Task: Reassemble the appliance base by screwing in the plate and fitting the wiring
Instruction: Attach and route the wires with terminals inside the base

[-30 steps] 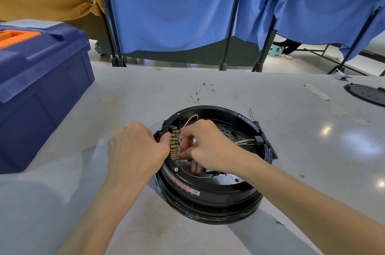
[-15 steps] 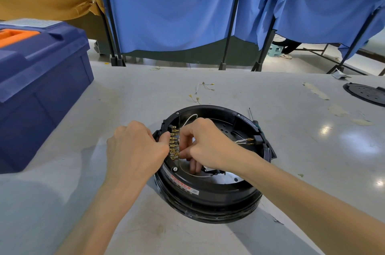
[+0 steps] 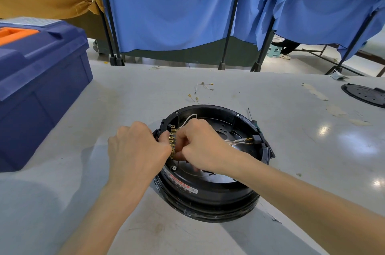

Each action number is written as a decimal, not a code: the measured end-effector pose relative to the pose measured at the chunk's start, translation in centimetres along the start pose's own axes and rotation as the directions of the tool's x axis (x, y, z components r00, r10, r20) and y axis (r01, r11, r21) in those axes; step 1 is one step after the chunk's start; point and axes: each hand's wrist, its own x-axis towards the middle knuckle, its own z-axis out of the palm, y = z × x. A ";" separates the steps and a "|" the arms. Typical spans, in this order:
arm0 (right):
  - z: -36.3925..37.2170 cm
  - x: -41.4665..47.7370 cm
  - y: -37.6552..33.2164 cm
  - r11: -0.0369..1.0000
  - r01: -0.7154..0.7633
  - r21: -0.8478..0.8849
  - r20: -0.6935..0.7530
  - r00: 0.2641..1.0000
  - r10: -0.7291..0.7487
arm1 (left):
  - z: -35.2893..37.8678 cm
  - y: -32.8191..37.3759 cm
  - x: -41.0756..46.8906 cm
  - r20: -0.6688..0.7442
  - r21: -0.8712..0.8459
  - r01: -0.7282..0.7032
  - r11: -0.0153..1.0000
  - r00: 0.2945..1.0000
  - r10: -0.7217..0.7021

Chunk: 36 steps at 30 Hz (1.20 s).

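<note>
Appliance base (image 3: 208, 198): black, round and open-topped, lying at the centre of the grey table (image 3: 83, 171), tilted slightly with its near edge toward the viewer. A red-printed label (image 3: 180, 184) sits on its inner wall at 7 o'clock.

Terminal strip (image 3: 173, 140): an upright row of brass tabs inside the rim at 9 o'clock.

Left hand (image 3: 137, 150): fingers curled, gripping the base's outer rim at 9 o'clock, thumb tip against the strip.

Right hand (image 3: 204, 146): reaches in over the rim from 5 o'clock, fingers curled tight, thumb and forefinger pinched against the strip. The pinched end itself is hidden.

White wire (image 3: 188, 118): loops up at 10 o'clock inside the base and runs under the right hand's knuckles.

Wire bundle (image 3: 241, 140): pale leads with brass ends, inside the base at 3 o'clock, untouched.

Screwdriver (image 3: 252, 118): on the table just outside the rim at 2 o'clock, mostly hidden by the base.

Loose wires (image 3: 203, 86): short pieces with brass connectors, on the table beyond the base at 12 o'clock, apart from it.

Perforated plate (image 3: 366, 94): black and round, at the table's edge at 2 o'clock, well apart from the base.

Toolbox (image 3: 39, 80): blue with an orange handle, closed, at the table's 10 o'clock.

Curtains (image 3: 170, 5): blue, hung on black stands beyond the table at 12 o'clock.
</note>
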 end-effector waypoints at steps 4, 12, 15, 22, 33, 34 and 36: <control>0.1 0.1 -0.2 1.000 -0.014 0.021 0.011 1.000 0.014 | 0.1 0.0 -0.2 -0.006 -0.015 0.002 1.000 1.000 -0.002; -1.0 -0.2 0.3 0.992 -0.095 0.084 0.155 0.985 0.081 | 0.0 -0.2 0.1 -0.009 -0.054 0.009 0.999 1.000 -0.009; -1.2 -0.4 0.3 0.992 -0.043 0.121 0.139 0.990 0.026 | 0.0 -0.2 0.0 -0.017 -0.054 0.004 0.999 1.000 -0.005; -0.5 -1.0 1.4 0.972 0.206 -0.109 -0.030 0.977 -0.210 | 0.1 0.0 0.0 -0.024 -0.056 -0.010 0.998 1.000 0.009; -0.2 -0.9 2.0 0.947 0.302 -0.106 -0.022 0.952 -0.306 | 0.2 -0.1 0.1 -0.019 -0.063 -0.001 0.998 1.000 0.000; -0.2 -0.9 2.0 0.948 0.305 -0.095 -0.017 0.951 -0.308 | 0.3 -0.1 0.1 -0.019 -0.064 -0.001 0.998 1.000 0.000; -0.3 -0.9 2.0 0.948 0.307 -0.084 0.003 0.951 -0.308 | 0.2 -0.2 0.1 -0.021 -0.070 -0.004 0.998 1.000 0.003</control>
